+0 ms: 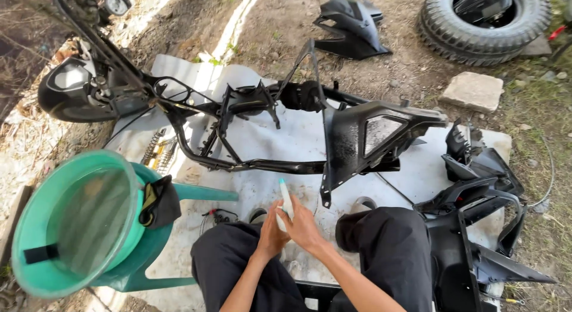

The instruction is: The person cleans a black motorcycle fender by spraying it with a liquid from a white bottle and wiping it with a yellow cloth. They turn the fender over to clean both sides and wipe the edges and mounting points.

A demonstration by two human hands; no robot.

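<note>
Left hand (271,231) meets the right hand (302,225) between the knees; both grips are closed on a slim white tube (286,197) with a teal tip, held upright and tilted slightly left. The tube stands over the near edge of the grey sheet (286,139) spread on the ground.

Left to right: a green plastic chair (77,228) stands at the sheet's near left corner, with a dark rag (159,202) draped on its arm. A bare black scooter frame (238,127) lies across the middle of the sheet, its front wheel (71,88) off the left edge. A black body panel (372,136) leans against the frame, just beyond the hands. More black panels (476,187) are heaped at the right edge. On the dirt beyond the far edge sit another panel (351,26), a tyre (482,20) and a flat stone (473,90).
</note>
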